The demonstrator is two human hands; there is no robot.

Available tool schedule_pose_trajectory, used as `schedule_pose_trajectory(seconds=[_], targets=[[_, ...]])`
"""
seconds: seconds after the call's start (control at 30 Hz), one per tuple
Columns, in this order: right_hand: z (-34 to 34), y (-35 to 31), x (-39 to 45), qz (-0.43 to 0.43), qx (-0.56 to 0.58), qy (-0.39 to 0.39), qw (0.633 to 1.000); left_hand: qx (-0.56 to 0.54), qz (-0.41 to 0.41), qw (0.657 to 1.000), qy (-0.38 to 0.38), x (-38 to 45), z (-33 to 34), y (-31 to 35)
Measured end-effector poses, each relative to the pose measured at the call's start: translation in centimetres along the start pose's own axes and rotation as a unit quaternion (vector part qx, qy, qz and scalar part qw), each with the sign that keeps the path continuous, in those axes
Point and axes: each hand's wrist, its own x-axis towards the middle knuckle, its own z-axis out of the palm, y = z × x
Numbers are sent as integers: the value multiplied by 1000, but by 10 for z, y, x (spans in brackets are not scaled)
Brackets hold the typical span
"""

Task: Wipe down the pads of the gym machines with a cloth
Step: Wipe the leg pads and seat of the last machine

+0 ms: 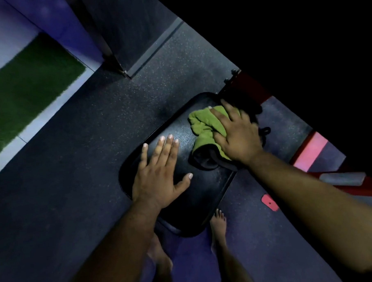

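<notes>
right hand flat, fingers spread, pressing green cloth on black pad; left hand open, bracing; overlap strokes, cover edges

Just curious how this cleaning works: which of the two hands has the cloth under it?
The right hand presses the green cloth onto the black pad. The left hand lies flat on bare pad, holding nothing.
</notes>
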Motion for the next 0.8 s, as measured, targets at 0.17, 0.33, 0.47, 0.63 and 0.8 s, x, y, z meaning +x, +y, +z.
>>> schedule_pose_trajectory(seconds=[0.17, 0.33, 0.47, 0.63, 0.8], targets=[[12, -15, -15, 124, 64, 62, 988, -25, 7, 999, 30, -1, 2, -1], [28, -64, -71, 240, 155, 80, 955, -75, 24, 995, 68, -9, -3, -3], [50, -123, -142, 248, 161, 58, 953, -161, 41, 984, 72, -35, -9, -5], [46, -167, -191, 214, 180, -50, 959, -156, 2, 985, -71, -124, -22, -7], [-7, -175, -231, 119, 213, -203, 948, -136, -39, 961, -238, -202, -77, 2]])
